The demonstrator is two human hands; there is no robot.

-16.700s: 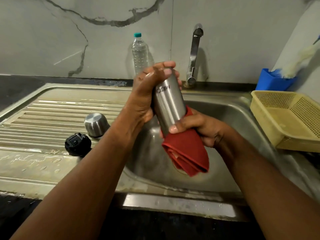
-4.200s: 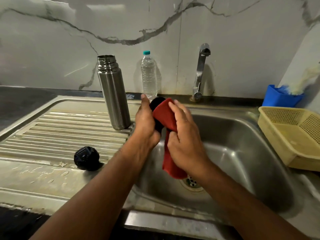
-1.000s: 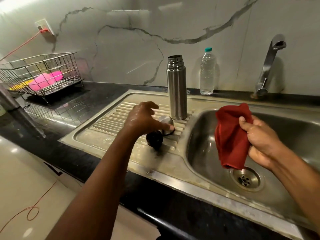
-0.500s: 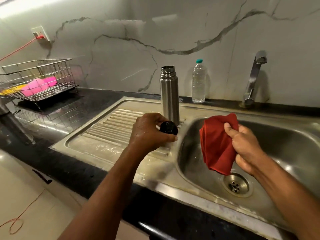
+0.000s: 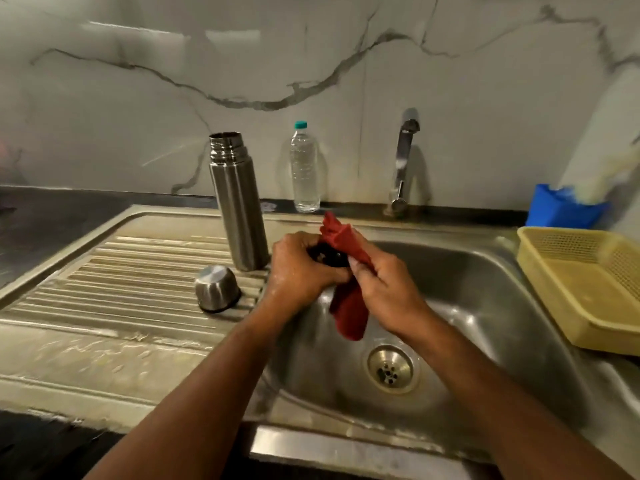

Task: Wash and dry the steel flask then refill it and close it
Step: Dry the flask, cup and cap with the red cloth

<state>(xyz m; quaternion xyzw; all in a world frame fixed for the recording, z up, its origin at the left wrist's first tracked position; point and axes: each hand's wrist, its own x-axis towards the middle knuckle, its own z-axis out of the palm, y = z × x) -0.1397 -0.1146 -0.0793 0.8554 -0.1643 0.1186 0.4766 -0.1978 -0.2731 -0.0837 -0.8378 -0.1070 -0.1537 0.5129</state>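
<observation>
Dim warm light, wall glare, blurred edges

Both forearms reach forward, left hand [image 5: 300, 268] and right hand [image 5: 384, 289] meeting, fingers curled, knuckles up.

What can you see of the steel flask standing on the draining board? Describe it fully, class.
The steel flask is a tall, narrow cylinder of brushed, shiny metal with a ribbed, threaded neck. Its mouth is open, with no stopper or cap on it. It stands upright on the ridged draining board, near the edge of the sink basin. Neither hand touches it. Its steel cup lid sits upside down just in front, apart from it.
</observation>
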